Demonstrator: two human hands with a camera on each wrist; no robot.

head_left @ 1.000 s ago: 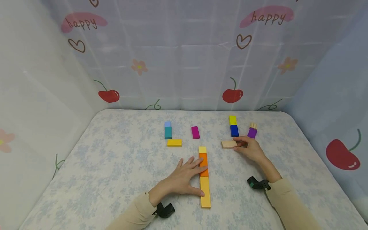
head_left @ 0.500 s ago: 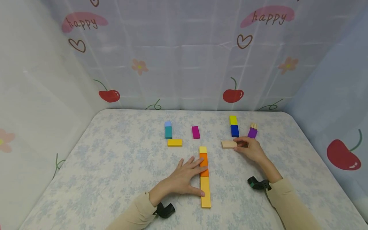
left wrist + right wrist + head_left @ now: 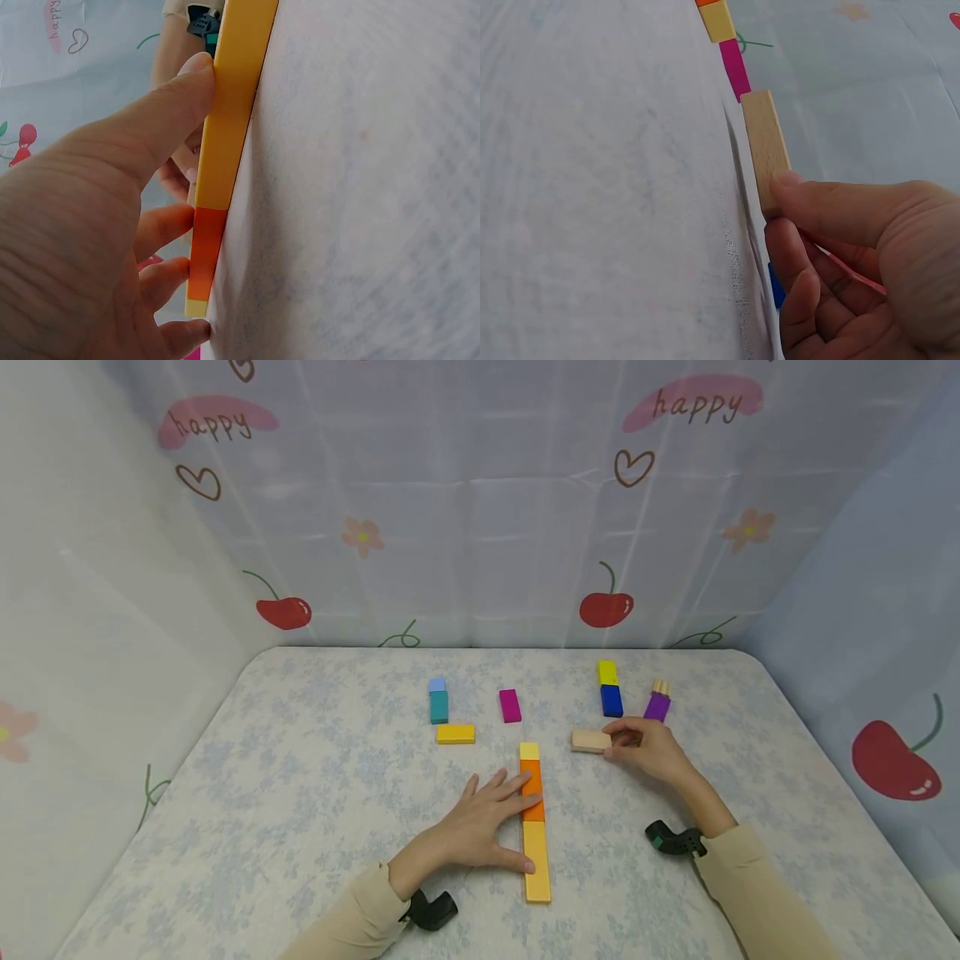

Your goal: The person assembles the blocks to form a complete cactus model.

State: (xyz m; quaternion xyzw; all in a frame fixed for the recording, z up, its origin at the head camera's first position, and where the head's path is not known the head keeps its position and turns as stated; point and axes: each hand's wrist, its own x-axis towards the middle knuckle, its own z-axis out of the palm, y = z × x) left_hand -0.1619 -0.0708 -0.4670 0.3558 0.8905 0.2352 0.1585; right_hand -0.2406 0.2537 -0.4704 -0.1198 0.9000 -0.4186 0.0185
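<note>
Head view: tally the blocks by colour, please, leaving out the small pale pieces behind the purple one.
Yellow blocks: 4
Blue blocks: 2
Orange block: 1
Teal block: 1
Magenta block: 1
Purple block: 1
Natural-wood block: 1
Total: 11

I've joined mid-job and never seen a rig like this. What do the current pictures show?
There's no machine here, just a person's left hand and right hand, both bare. The wide picture comes from a head camera looking forward and down; the two close-ups come from the wrist cameras. On the patterned tabletop lie, among other things, a teal block, a magenta block, a dark blue block and a purple piece with pale sticks. The left hand touches a row of yellow and orange blocks. The right hand pinches a plain wooden block near one end.
</note>
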